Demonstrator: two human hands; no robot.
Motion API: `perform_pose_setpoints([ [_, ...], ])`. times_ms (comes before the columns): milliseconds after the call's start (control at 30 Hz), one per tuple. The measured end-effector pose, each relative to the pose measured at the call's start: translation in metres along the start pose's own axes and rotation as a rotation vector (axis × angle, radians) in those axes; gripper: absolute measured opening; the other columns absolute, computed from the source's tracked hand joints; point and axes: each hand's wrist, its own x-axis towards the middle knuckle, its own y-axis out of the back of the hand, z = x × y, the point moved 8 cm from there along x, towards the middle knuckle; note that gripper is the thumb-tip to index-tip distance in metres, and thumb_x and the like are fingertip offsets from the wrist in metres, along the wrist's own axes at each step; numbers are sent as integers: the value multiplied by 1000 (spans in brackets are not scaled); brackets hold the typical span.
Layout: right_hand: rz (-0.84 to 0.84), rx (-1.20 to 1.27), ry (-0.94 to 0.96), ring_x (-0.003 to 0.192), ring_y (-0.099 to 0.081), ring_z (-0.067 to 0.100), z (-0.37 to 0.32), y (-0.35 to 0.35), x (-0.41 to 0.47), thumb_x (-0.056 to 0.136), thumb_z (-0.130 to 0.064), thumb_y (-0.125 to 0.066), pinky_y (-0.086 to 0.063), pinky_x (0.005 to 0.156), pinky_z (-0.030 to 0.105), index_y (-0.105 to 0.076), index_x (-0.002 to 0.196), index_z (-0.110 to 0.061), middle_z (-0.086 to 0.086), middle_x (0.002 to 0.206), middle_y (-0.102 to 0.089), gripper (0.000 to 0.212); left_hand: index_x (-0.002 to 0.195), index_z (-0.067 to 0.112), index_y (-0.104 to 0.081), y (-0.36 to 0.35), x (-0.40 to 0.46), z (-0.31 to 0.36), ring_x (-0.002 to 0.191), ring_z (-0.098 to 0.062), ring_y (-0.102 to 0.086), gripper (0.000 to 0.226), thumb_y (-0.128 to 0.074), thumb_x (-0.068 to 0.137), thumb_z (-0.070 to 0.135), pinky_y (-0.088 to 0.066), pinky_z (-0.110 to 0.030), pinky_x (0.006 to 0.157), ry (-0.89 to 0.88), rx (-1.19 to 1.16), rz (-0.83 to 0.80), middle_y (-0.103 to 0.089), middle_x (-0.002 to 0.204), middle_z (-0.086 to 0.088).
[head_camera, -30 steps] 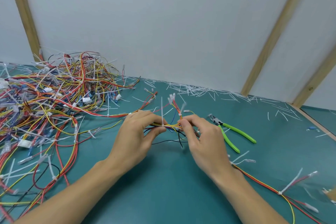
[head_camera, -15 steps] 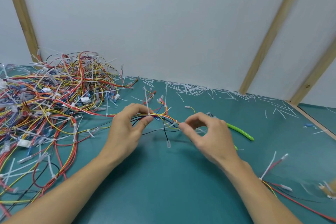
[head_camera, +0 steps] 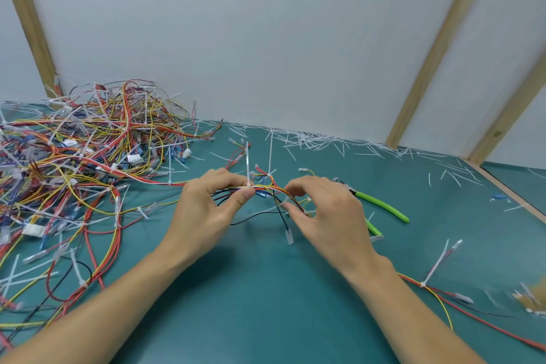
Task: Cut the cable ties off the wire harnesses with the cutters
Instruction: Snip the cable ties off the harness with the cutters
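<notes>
A wire harness (head_camera: 267, 186) of red, yellow, orange and black wires stretches between my two hands above the green table. My left hand (head_camera: 209, 207) pinches it just beside a white cable tie (head_camera: 247, 167) whose tail stands upright. My right hand (head_camera: 322, 213) pinches the harness on the other side, between thumb and fingers. A black wire with a clear connector (head_camera: 289, 236) hangs down from the bundle. The cutters (head_camera: 381, 205), with bright green handles, lie on the table just behind and right of my right hand, partly hidden by it.
A big tangled heap of harnesses (head_camera: 79, 162) fills the left of the table. Cut white tie pieces (head_camera: 319, 142) litter the back edge along the white wall. Another harness (head_camera: 437, 289) with a tie lies at the right, by a wooden table edge (head_camera: 502, 186).
My hands have drawn apart along the harness, the left sliding left to the upright tie. The bundle now hangs stretched between them, with the black connector wire dangling.
</notes>
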Motion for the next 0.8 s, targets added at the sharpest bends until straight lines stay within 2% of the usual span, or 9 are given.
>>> perform_pose_setpoints([
  [200,-12,55,-12,80,-66,13,4,-3,0,87,-24,-78,-49,72,33,-67,95,-23,-13,84,-68,14,87,13,-77,-1,0,-4,81,-11,-60,19,-68,86,30,-42,-18,77,14,-23,3,-66,80,17],
  [367,59,165,-76,85,-66,6,11,2,-2,95,-29,-72,-44,77,21,-70,93,-24,-16,88,-71,6,90,23,-75,1,0,-10,72,-6,-59,7,-69,90,26,-47,-14,62,43,-55,18,-68,84,13],
  [467,59,126,-74,92,-64,9,11,2,-1,93,-27,-76,-48,81,27,-71,99,-23,-16,95,-71,9,88,31,-71,4,1,-11,83,-9,-63,7,-68,91,26,-45,-14,78,38,-33,45,-70,86,9],
  [533,13,108,-97,96,-64,10,15,0,-1,87,-30,-81,-48,83,29,-71,106,-24,-17,100,-71,22,86,32,-70,6,2,-12,84,-5,-63,11,-68,92,23,-43,-14,79,48,-37,59,-70,84,8],
  [600,-36,89,-98,100,-65,12,15,-2,-1,85,-29,-83,-49,87,34,-73,108,-25,-16,101,-71,26,86,32,-70,5,2,-12,79,-3,-61,14,-67,93,21,-44,-14,75,53,-36,52,-69,82,9],
  [667,-22,77,-84,98,-65,15,11,-2,-3,86,-26,-82,-50,86,38,-74,103,-24,-14,97,-72,19,86,31,-71,3,1,-11,68,-1,-57,12,-66,94,24,-45,-12,63,64,-50,29,-68,80,11],
  [733,24,102,-82,90,-64,13,7,0,-2,89,-25,-79,-50,82,36,-73,96,-24,-15,91,-71,9,85,31,-71,2,0,-11,59,1,-54,11,-64,94,29,-43,-11,55,71,-66,26,-66,79,13],
  [800,30,156,-98,86,-63,11,8,0,-2,92,-26,-77,-49,80,34,-72,91,-23,-15,88,-70,6,85,31,-71,3,0,-12,58,3,-54,11,-64,94,28,-43,-9,56,67,-65,31,-67,80,14],
])
